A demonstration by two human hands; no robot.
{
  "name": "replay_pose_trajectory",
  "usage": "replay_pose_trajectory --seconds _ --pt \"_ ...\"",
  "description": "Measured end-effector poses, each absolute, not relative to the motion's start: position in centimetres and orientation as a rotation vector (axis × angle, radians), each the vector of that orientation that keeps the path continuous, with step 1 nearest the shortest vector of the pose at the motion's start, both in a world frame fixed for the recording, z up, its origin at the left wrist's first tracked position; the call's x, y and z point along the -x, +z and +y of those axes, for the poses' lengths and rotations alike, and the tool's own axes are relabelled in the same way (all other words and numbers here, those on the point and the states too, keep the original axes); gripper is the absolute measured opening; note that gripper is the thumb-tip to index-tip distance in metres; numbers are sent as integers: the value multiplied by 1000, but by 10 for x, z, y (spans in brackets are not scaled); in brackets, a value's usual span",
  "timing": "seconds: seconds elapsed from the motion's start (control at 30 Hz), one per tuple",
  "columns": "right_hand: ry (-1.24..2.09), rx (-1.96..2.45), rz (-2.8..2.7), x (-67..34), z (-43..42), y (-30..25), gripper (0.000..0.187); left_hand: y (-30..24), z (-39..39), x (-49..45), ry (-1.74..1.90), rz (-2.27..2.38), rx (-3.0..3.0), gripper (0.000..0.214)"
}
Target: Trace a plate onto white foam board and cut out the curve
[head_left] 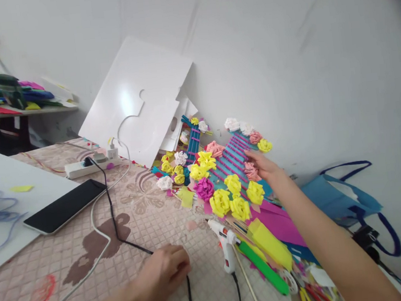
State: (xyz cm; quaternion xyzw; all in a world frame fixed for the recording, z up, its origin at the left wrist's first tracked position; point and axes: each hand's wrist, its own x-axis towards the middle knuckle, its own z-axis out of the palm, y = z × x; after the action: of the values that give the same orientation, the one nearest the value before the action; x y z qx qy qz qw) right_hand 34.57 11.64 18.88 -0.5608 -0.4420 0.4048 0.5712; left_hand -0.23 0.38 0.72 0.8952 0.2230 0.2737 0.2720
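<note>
My right hand (pixel 264 163) reaches out to a blue panel (pixel 229 164) with purple stripes and crepe-paper flowers around its edge. Its fingers close around a pink paper flower (pixel 251 171) at the panel's right side; whether that flower is attached cannot be seen. Yellow paper flowers (pixel 221 202) line the panel's lower edge. On the table, my left hand (pixel 168 269) rests with curled fingers over a black cord (pixel 131 243); what is inside the fingers is hidden. Between the hands lies a white glue gun (pixel 225 244), its nozzle pointing away from me.
A phone (pixel 67 206), a power strip (pixel 86 167) and a white cable (pixel 94 220) are on the left. White boards (pixel 136 95) lean against the wall. A green stick-shaped tool (pixel 264 266) and yellow paper (pixel 271 244) lie right; a blue bag (pixel 339 197) is beyond my right arm.
</note>
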Motion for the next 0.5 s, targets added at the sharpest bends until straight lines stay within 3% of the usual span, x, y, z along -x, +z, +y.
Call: replay_pose_trajectory --seconds 0.33,0.5 --pt "1141 1278 -1028 -295 46 170 12 16 26 9 975 716 -1874 15" --pt "1124 1316 -1011 -285 4 159 12 17 36 3 1007 670 -1636 30"
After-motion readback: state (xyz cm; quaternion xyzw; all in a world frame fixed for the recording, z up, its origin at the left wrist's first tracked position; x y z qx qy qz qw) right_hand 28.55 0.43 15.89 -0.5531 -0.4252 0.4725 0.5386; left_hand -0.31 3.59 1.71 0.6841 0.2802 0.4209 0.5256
